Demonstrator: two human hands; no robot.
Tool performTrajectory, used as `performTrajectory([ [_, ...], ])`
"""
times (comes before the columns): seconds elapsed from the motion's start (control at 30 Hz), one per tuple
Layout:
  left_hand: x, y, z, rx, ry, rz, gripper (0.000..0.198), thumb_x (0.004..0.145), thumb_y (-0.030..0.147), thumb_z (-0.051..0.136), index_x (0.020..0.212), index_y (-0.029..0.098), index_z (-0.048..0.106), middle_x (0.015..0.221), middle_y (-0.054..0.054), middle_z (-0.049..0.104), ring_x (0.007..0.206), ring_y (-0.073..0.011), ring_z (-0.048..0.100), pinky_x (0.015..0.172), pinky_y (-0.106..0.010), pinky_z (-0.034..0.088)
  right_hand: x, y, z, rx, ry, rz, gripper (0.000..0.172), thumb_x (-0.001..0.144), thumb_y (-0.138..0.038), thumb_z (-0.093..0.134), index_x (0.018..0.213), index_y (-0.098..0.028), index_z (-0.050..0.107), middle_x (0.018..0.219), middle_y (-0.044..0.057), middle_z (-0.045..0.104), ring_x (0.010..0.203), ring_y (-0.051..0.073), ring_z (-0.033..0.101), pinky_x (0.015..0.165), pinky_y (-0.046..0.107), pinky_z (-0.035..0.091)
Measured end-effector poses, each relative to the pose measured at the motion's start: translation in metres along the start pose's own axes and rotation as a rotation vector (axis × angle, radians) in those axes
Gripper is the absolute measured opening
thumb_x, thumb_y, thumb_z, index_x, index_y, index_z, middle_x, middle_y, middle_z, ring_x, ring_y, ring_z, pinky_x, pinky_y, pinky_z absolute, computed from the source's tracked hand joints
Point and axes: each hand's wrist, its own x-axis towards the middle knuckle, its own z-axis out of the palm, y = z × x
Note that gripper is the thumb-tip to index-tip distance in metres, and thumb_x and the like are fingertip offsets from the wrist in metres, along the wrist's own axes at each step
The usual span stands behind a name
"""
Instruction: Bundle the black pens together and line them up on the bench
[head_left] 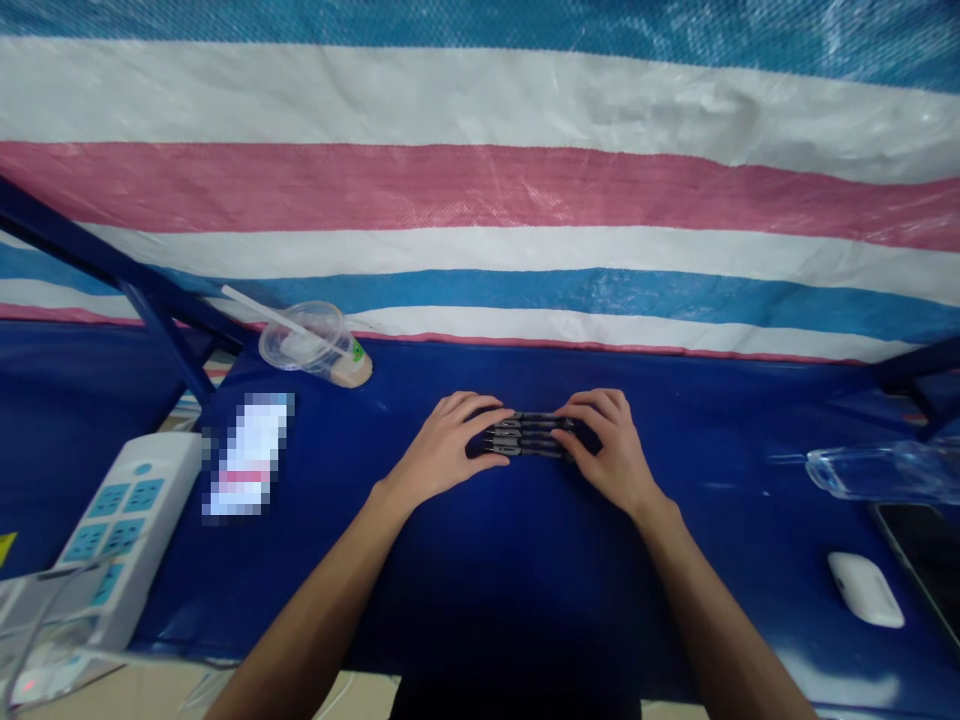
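A row of black pens (529, 437) lies side by side on the blue bench (480, 560), just in front of the person and near its far edge. The left hand (450, 442) closes its grip on the pens' left ends, fingers over the top and thumb at the near side. The right hand (609, 445) grips the right ends the same way. Any print on the barrels is too small to read.

To the far left a clear plastic cup (315, 343) lies on its side with a straw (259, 308) in it. A green sticker on it cannot be read. Nearer lies a white packet (247, 455) whose label is pixelated. A white power strip (124, 525) with pale blue sockets sits at the left edge. On the right are a clear bottle (877, 470) lying down, a white mouse (865, 588) and a dark phone (924, 560). A striped tarp (480, 190) of blue, white and pink hangs behind.
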Motion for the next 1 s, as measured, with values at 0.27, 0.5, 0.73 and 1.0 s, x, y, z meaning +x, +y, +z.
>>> performTrajectory([
  [0.27,0.002,0.011,-0.002,-0.064,0.128,0.118,0.013,0.088,0.032,0.078,0.097,0.024,0.073,0.135,-0.006,0.062,0.133,-0.0293,0.048,0.111,-0.053,0.048,-0.004,-0.012,0.005,-0.066,-0.117,-0.228,0.009,0.095,-0.032,0.071,0.091,-0.025,0.075,0.12,0.008,0.066,0.116,0.031,0.051,0.099,0.054,0.043],
  [0.5,0.002,0.013,0.0,-0.07,0.105,0.132,0.016,0.087,0.034,0.079,0.085,0.021,0.071,0.129,-0.007,0.062,0.131,-0.0295,0.049,0.109,-0.054,0.048,-0.005,-0.013,0.006,-0.053,-0.149,-0.244,0.009,0.093,-0.031,0.073,0.088,-0.025,0.077,0.123,0.009,0.065,0.119,0.032,0.048,0.098,0.054,0.044],
  [0.73,0.002,0.013,0.0,-0.04,0.099,0.157,0.008,0.09,0.032,0.077,0.094,0.025,0.077,0.131,-0.005,0.063,0.131,-0.029,0.049,0.11,-0.053,0.049,-0.005,-0.014,0.008,-0.047,-0.151,-0.248,0.008,0.092,-0.032,0.075,0.089,-0.025,0.077,0.122,0.009,0.066,0.119,0.033,0.048,0.097,0.054,0.045],
  [1.0,0.002,0.015,-0.001,-0.043,0.098,0.16,0.007,0.091,0.031,0.075,0.094,0.025,0.078,0.129,-0.006,0.064,0.13,-0.0286,0.049,0.109,-0.054,0.05,-0.005,-0.015,0.01,-0.062,-0.164,-0.266,0.01,0.091,-0.033,0.076,0.092,-0.023,0.076,0.122,0.01,0.066,0.121,0.033,0.047,0.099,0.053,0.043],
])
